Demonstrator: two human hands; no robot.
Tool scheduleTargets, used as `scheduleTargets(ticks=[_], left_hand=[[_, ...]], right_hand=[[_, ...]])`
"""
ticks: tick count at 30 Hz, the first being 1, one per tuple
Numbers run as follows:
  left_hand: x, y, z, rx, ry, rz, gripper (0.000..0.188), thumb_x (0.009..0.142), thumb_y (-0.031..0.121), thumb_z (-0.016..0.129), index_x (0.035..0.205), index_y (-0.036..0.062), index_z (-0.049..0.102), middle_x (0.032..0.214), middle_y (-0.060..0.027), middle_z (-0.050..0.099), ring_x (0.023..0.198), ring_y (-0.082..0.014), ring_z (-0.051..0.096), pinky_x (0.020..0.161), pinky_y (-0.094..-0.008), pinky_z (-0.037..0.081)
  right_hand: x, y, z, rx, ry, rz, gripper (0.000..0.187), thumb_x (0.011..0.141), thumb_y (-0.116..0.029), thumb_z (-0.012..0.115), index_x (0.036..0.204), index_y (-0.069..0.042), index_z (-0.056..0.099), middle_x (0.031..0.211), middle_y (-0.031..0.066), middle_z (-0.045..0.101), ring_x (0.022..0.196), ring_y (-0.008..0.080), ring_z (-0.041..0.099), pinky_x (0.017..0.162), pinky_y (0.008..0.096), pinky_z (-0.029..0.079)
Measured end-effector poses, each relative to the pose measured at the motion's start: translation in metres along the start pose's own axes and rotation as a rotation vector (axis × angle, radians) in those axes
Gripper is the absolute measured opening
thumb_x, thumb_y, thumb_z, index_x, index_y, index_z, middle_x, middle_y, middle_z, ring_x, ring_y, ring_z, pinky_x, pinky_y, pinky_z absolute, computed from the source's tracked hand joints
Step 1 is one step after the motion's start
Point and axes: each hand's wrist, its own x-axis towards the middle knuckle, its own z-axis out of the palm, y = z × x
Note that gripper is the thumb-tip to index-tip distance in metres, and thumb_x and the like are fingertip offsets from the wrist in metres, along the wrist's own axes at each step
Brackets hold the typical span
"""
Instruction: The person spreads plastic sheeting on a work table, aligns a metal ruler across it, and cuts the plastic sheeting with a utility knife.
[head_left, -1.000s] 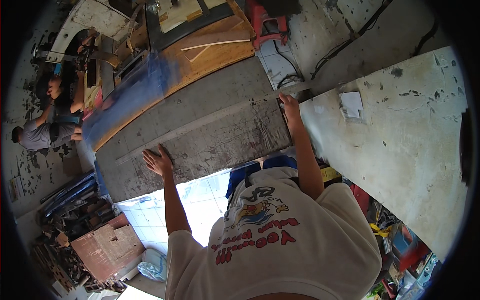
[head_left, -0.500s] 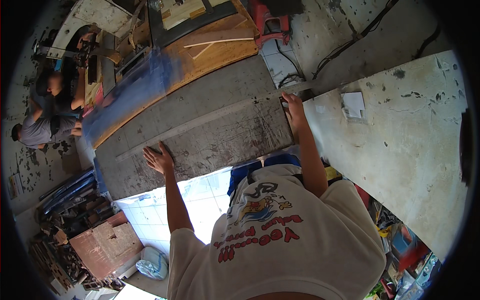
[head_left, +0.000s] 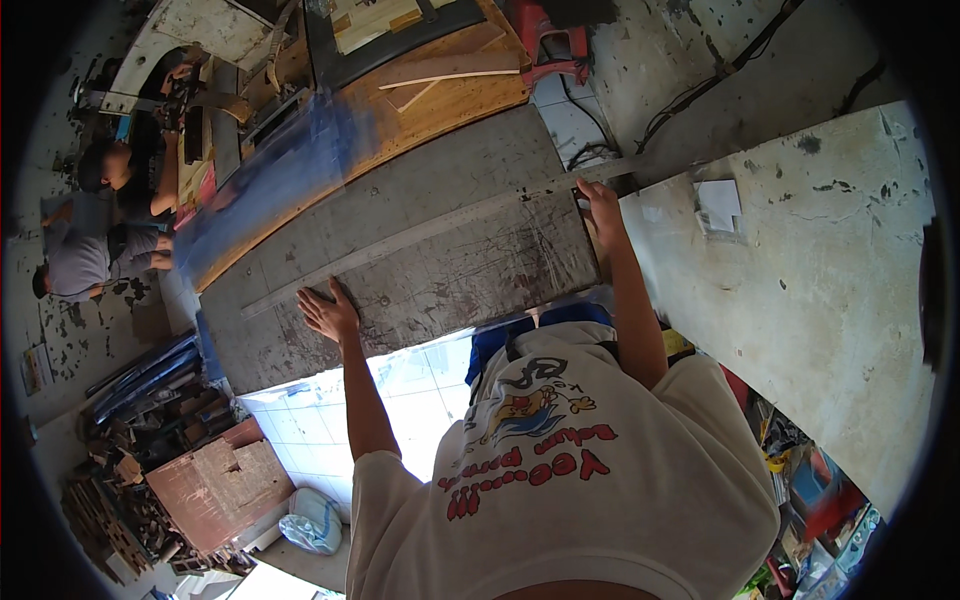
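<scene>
The long, straight strip lay across the worktop, just beyond the left hand, which rested flat with fingers spread. It ran rightward past the right hand; whether that one pinched it could not be told.

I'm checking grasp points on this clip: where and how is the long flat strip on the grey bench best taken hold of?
Probably the long flat strip is best pinched at its right end, coming from the person's right: it seems to jut past the grey bench there, near the right hand, while elsewhere it lies flat.
</scene>
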Motion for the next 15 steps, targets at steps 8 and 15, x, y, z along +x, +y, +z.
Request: scheduleTargets(ticks=[8,15], left_hand=[[0.0014,0.0031,-0.0043,-0.008,0.004,0.027,0.084,0.089,0.066,0.032,0.146,0.0056,0.017,0.153,-0.0111,0.015,0.141,-0.0287,0.011,0.113,-0.0479,0.008],[-0.0024,0.0054,-0.0044,-0.001,-0.016,0.007,0.083,0.089,0.064,0.033,0.146,0.0055,0.017,0.152,-0.0113,0.016,0.141,-0.0294,0.012,0.112,-0.0483,0.009]], right_hand=[[-0.0027,-0.0061,-0.0011,-0.051,0.005,0.011,0.035,0.087,-0.039,0.062,0.084,-0.004,0.060,0.076,0.0006,0.055,0.070,0.0112,0.053,0.064,0.0294,0.047],[0.0035,0.0022,-0.0060,-0.014,-0.006,-0.022,0.034,0.086,-0.039,0.063,0.083,-0.006,0.060,0.073,-0.0015,0.050,0.069,0.0103,0.051,0.064,0.0286,0.045]])
